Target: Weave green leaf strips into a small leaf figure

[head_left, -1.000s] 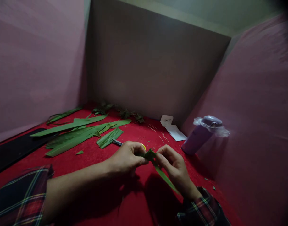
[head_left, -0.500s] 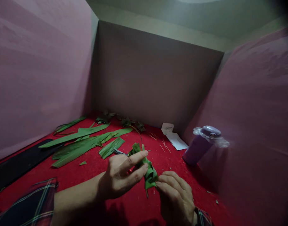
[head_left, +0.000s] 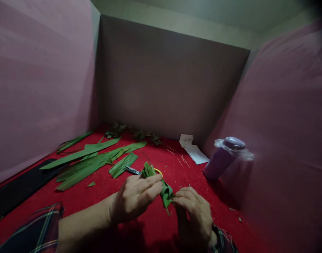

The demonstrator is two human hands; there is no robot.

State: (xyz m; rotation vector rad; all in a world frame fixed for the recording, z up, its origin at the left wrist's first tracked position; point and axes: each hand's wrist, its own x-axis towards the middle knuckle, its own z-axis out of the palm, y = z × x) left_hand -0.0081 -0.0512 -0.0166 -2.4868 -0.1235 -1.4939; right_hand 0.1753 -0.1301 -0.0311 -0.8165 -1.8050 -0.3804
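Note:
My left hand [head_left: 136, 196] is closed on a folded green leaf strip [head_left: 165, 191], with the strip's cut ends [head_left: 148, 169] sticking up past the fingers. My right hand [head_left: 195, 211] pinches the lower end of the same folded strip, fingers curled. Both hands hover just above the red cloth [head_left: 103, 182]. Small scissors with a yellow handle loop [head_left: 134, 171] lie on the cloth just behind my left hand.
Several long green leaves [head_left: 89, 160] lie to the left, with dried leaf bits [head_left: 140, 135] by the back wall. A purple bottle [head_left: 221, 158] lies at the right, white papers [head_left: 194, 151] behind it, thin sticks [head_left: 183, 161] nearby. Pink and grey walls enclose the space. A black strip [head_left: 18, 188] lies far left.
The long flat strip between my hands has been folded into a compact bundle and lifted upright. My right hand dropped lower and closer to me; my left hand turned to grip the fold.

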